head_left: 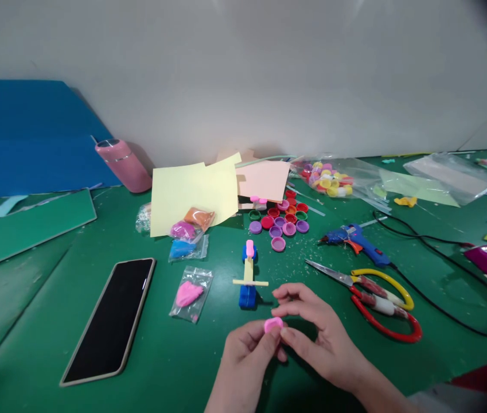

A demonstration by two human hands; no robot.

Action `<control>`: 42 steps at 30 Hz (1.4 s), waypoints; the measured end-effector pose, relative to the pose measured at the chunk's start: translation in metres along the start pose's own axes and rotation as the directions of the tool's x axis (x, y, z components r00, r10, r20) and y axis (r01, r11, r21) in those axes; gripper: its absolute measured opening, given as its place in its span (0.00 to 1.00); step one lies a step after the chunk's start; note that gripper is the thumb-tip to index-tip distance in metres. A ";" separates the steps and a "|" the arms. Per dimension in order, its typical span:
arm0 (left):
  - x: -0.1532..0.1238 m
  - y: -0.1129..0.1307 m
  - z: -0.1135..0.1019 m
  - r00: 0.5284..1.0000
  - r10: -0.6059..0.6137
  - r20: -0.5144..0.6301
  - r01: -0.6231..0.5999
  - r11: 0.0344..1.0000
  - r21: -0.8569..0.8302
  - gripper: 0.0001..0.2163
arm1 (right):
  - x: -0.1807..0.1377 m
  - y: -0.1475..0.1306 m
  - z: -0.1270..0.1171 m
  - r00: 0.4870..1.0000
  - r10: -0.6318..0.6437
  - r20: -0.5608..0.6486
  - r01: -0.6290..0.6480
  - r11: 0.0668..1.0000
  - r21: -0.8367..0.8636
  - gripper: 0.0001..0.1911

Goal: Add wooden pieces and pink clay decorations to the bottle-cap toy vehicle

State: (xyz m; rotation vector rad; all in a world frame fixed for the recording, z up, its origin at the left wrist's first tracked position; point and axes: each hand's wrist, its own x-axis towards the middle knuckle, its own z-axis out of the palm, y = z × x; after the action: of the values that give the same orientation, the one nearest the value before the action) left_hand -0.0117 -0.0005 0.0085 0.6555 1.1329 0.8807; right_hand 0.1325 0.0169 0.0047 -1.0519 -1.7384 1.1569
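Observation:
My left hand [246, 355] is closed, pinching a small pink oval piece of modelling clay [273, 325] between thumb and fingers. My right hand [316, 332] is at its right side, the thumb by the clay's edge and the other fingers stretched apart above it. Just beyond the hands is a small model [248, 272] of a yellow stick with a crosspiece, blue parts at both ends and pink on the far end. Left of the model, a zip bag [191, 293] holds more pink clay.
A phone [109, 321] lies at left. Scissors [367, 295] and a blue glue gun [355, 241] with a black cord are at right. Farther back are loose bottle caps [278, 244], yellow paper [191, 192], a bag of caps [329, 178] and a pink bottle [125, 165].

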 end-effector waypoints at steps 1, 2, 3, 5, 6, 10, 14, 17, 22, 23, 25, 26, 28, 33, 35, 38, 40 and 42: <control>0.000 0.000 -0.001 1.000 0.010 0.012 -0.010 1.000 0.023 0.12 | 0.000 0.000 0.001 1.000 0.007 -0.012 -0.007 1.000 -0.011 0.08; 0.001 0.000 -0.001 1.000 0.018 0.016 -0.019 0.999 0.041 0.12 | 0.001 0.000 0.002 1.000 0.007 -0.027 -0.008 1.000 -0.019 0.08; 0.001 0.000 -0.001 1.000 0.024 0.019 -0.025 0.998 0.055 0.12 | 0.001 0.000 0.003 0.999 0.003 -0.043 -0.004 1.000 -0.025 0.08; 0.000 0.003 0.000 0.999 0.032 0.020 -0.033 0.998 0.056 0.12 | 0.002 0.002 0.005 0.997 -0.006 -0.075 0.004 0.999 -0.034 0.08; -0.001 0.004 0.001 0.999 0.035 0.022 -0.036 0.999 0.038 0.11 | 0.002 0.002 0.006 0.996 -0.009 -0.088 0.006 0.999 -0.040 0.08; -0.002 0.007 0.004 0.999 0.041 0.033 -0.038 0.996 -0.081 0.09 | 0.001 0.005 0.009 0.989 -0.023 -0.143 0.015 0.998 -0.054 0.08; -0.001 0.006 0.003 0.992 0.096 -0.087 -0.099 0.995 -0.027 0.06 | -0.001 0.004 0.011 0.990 -0.001 -0.140 -0.005 0.999 -0.040 0.07; 0.000 0.008 -0.001 0.979 0.173 -0.111 -0.152 0.972 0.180 0.05 | 0.000 0.001 0.008 0.994 -0.014 -0.105 0.009 0.999 -0.046 0.11; -0.002 0.013 -0.001 0.947 0.306 -0.097 -0.242 0.879 0.411 0.04 | 0.002 0.001 0.003 0.995 -0.102 0.008 0.101 0.979 -0.178 0.12; -0.003 0.013 0.000 0.940 0.322 -0.116 -0.253 0.881 0.401 0.04 | 0.003 0.001 0.003 0.994 -0.109 0.002 0.108 0.976 -0.190 0.11; -0.003 0.011 0.003 0.920 0.353 -0.172 -0.277 0.894 0.351 0.03 | 0.003 0.001 0.005 0.993 -0.111 -0.041 0.102 0.979 -0.176 0.10; -0.003 0.010 0.004 0.910 0.364 -0.201 -0.289 0.902 0.322 0.02 | 0.003 0.001 0.005 0.993 -0.103 -0.058 0.093 0.982 -0.163 0.10; -0.003 0.008 0.006 0.894 0.378 -0.240 -0.308 0.908 0.284 0.02 | 0.003 0.000 0.007 0.994 -0.087 -0.072 0.075 0.985 -0.153 0.09; -0.006 0.007 0.009 0.858 0.443 -0.262 -0.346 0.874 0.342 0.05 | 0.004 0.003 0.005 0.992 -0.120 -0.039 0.111 0.978 -0.176 0.11; -0.007 0.007 0.010 0.834 0.482 -0.271 -0.369 0.850 0.376 0.06 | 0.004 0.003 0.004 0.989 -0.142 -0.041 0.132 0.972 -0.196 0.10; -0.008 0.007 0.010 0.805 0.529 -0.269 -0.394 0.815 0.425 0.07 | 0.004 0.003 0.005 0.981 -0.183 -0.055 0.163 0.951 -0.261 0.08; -0.008 0.007 0.010 0.806 0.536 -0.253 -0.386 0.799 0.461 0.07 | 0.004 0.001 0.007 0.978 -0.198 -0.068 0.169 0.939 -0.301 0.07; -0.008 0.008 0.009 0.823 0.520 -0.228 -0.366 0.794 0.486 0.07 | 0.004 0.000 0.008 0.976 -0.201 -0.086 0.165 0.935 -0.314 0.06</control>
State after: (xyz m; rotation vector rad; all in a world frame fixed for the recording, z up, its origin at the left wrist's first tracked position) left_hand -0.0069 -0.0033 0.0220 1.2029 1.5494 1.2071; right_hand 0.1236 0.0185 0.0031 -1.0859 -1.9151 0.7097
